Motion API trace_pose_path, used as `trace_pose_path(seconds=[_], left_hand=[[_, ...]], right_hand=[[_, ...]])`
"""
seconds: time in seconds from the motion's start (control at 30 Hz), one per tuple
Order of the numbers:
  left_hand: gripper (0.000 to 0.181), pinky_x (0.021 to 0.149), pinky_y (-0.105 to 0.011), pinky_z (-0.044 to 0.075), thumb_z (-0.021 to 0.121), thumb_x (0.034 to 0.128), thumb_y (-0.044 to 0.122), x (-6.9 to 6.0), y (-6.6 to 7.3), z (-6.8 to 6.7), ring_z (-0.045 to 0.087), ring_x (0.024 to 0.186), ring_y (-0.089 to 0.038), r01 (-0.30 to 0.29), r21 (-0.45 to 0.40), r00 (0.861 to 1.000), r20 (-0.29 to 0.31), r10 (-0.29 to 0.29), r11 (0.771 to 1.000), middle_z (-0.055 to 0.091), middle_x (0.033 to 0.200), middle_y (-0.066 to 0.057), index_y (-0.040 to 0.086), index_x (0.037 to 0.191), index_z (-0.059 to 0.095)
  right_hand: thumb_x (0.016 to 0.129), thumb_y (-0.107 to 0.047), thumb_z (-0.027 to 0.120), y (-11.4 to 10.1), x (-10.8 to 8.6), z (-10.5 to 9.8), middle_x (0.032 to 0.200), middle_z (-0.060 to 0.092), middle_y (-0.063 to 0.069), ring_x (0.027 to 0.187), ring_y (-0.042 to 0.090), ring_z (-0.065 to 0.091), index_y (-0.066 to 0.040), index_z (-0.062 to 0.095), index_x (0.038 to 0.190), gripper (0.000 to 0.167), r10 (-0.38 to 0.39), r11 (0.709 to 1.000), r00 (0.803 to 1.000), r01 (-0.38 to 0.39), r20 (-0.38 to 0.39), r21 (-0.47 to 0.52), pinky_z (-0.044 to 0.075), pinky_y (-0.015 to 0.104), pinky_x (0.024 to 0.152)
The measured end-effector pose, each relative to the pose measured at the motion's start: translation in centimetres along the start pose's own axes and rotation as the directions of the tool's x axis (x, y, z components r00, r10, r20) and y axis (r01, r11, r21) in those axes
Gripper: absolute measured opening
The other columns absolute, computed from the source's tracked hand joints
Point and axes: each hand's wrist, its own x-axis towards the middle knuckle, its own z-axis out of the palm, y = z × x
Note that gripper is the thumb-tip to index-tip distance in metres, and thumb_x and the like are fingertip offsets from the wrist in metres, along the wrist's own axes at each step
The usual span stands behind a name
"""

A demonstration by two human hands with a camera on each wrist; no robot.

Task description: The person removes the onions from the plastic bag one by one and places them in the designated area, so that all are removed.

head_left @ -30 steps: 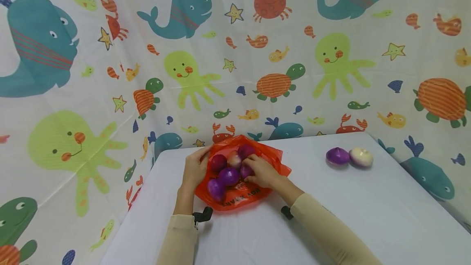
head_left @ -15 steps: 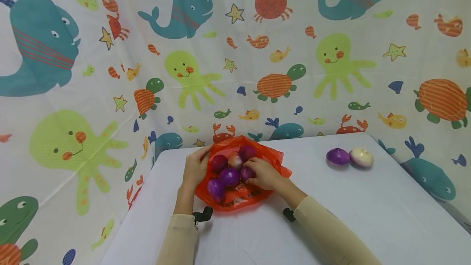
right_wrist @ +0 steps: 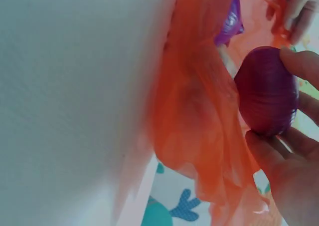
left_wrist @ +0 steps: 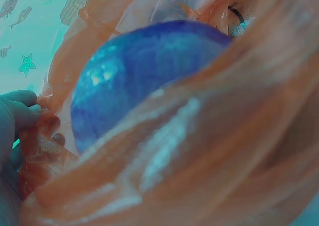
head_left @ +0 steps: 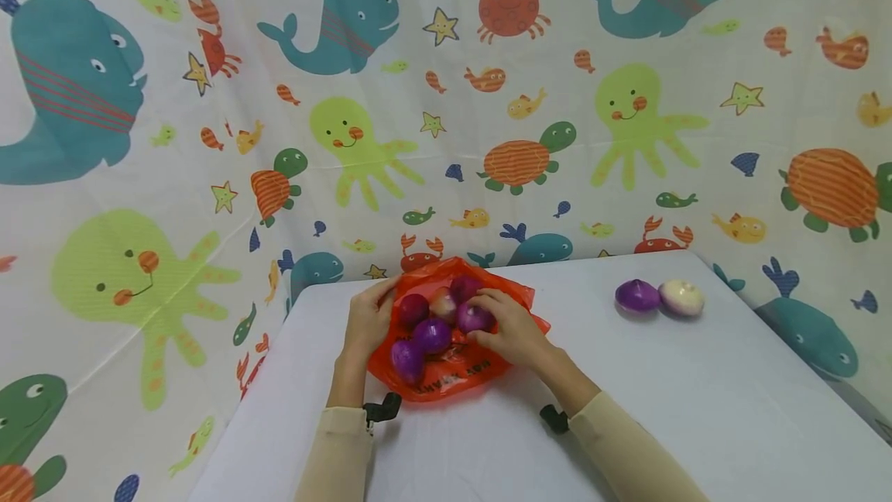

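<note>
Slightly up and rightward: that is how the onion (head_left: pixel 475 317) and right hand (head_left: pixel 516 329) have shifted in the head view, baring more of the onion, probably working it loose from its neighbours (head_left: pixel 432 335) in the bag (head_left: pixel 453 391). The left hand (head_left: pixel 369 320) stays at the bag's left side. Left wrist: its fingers pinch crumpled bag edge. Right wrist: fingers pinch the onion from opposite sides at the bag's mouth; whether it clears the bottom, I cannot tell.
</note>
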Motion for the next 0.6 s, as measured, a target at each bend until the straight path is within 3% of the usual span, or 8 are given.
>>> trace_pose_path(seconds=[0.17,0.37,0.6], left_hand=[[0.035,0.107,-0.046,0.055,0.060,0.1041,0.004,0.0,-0.1,0.0,0.068,0.126,-0.031,0.007,-0.005,1.000,0.005,-0.007,1.000,0.072,0.133,-0.011,0.011,0.137,0.069],[0.034,0.106,-0.047,0.055,0.060,0.1040,0.005,0.1,-0.1,0.0,0.069,0.125,-0.032,-0.009,-0.005,1.000,-0.006,0.009,1.000,0.073,0.132,-0.011,0.011,0.137,0.070],[0.034,0.107,-0.047,0.055,0.060,0.1037,0.004,0.0,-0.1,-0.1,0.069,0.125,-0.032,-0.009,0.001,1.000,-0.009,0.009,1.000,0.073,0.131,-0.012,0.010,0.136,0.070]], right_hand=[[0.090,-0.027,0.084,-0.3,0.1,-0.6,0.152,0.054,0.007,0.140,0.030,0.052,-0.020,0.063,0.138,0.053,-0.054,0.998,0.996,0.056,-0.068,0.021,0.059,0.049,0.101],[0.088,-0.020,0.085,-0.1,0.3,-1.1,0.151,0.055,0.013,0.138,0.034,0.055,-0.015,0.065,0.137,0.053,-0.127,0.990,0.975,0.136,-0.184,0.039,0.060,0.048,0.098],[0.090,-0.018,0.083,0.0,0.3,-2.0,0.154,0.052,0.013,0.139,0.037,0.054,-0.016,0.063,0.140,0.054,-0.136,0.989,0.960,0.144,-0.243,0.017,0.059,0.050,0.098]])
